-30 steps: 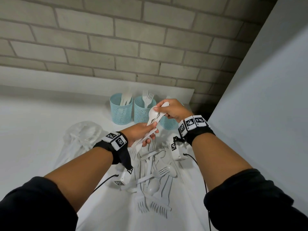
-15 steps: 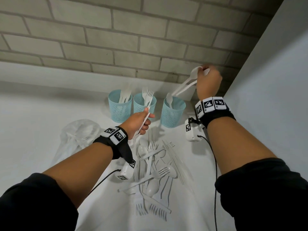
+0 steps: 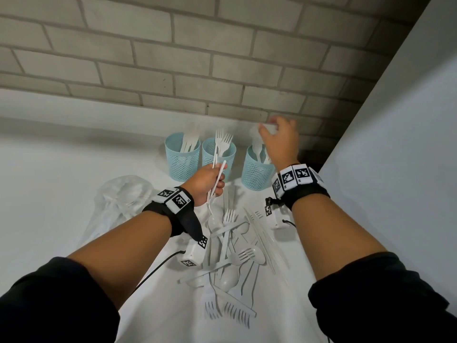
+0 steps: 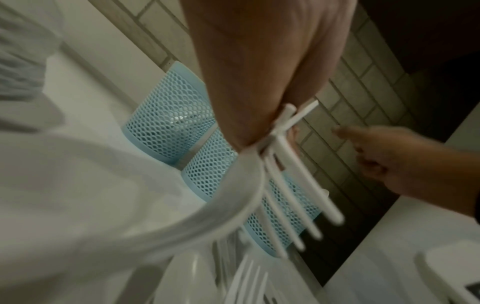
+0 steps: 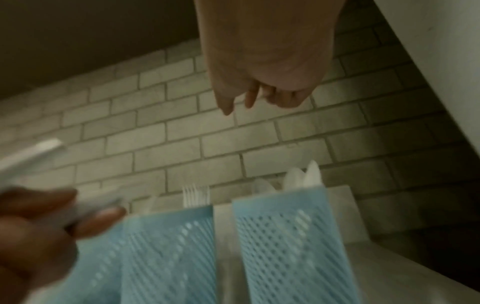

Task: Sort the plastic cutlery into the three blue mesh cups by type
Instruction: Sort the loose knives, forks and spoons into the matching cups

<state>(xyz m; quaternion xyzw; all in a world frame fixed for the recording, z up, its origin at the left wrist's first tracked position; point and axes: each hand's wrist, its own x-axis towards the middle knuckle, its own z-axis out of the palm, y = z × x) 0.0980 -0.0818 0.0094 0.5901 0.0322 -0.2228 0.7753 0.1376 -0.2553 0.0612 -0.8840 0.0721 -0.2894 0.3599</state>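
Three blue mesh cups stand in a row by the brick wall: the left cup (image 3: pixel 182 160) has knives in it, the middle cup (image 3: pixel 214 154) forks, the right cup (image 3: pixel 256 173) spoons (image 5: pixel 303 174). My left hand (image 3: pixel 218 184) grips a small bunch of white plastic cutlery (image 3: pixel 217 179) just in front of the middle cup. The left wrist view shows one of the bunch to be a fork (image 4: pixel 293 197), tines down. My right hand (image 3: pixel 272 129) hovers over the right cup with loose fingers (image 5: pixel 249 98) and nothing in it. A pile of mixed white cutlery (image 3: pixel 232 256) lies on the table between my forearms.
A crumpled clear plastic bag (image 3: pixel 123 201) lies left of the pile. A white panel (image 3: pixel 395 144) closes off the right side close to the right cup. The brick wall (image 3: pixel 222 58) stands right behind the cups.
My right hand took spoons from my left hand, lifted them, came down over the right cup and let them go. My left hand kept its cutlery and moved toward the middle cup.
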